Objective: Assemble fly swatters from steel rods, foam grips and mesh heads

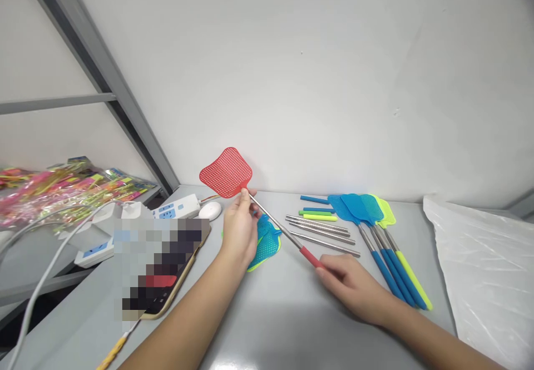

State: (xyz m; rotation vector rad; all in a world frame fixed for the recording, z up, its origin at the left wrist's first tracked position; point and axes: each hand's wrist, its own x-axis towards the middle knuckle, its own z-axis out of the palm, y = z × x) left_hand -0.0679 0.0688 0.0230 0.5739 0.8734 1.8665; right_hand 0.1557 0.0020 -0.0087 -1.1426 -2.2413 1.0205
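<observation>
A red fly swatter with a thin metal rod is held slantwise above the table between both my hands. My left hand pinches it at the neck, just below the perforated head. Around its red handle, at the lower right end, my right hand is closed. Partly behind my left hand lie several loose swatter heads in blue and yellow-green. Right of the rod lie several metal rods and, behind them, several coloured handle sleeves. Farther right, blue and yellow whole swatters lie overlapping.
A phone, its screen blurred out, stands tilted at the left by a power strip with cables and a white round device. White plastic sheeting covers the right side. Packaged goods lie on a shelf far left.
</observation>
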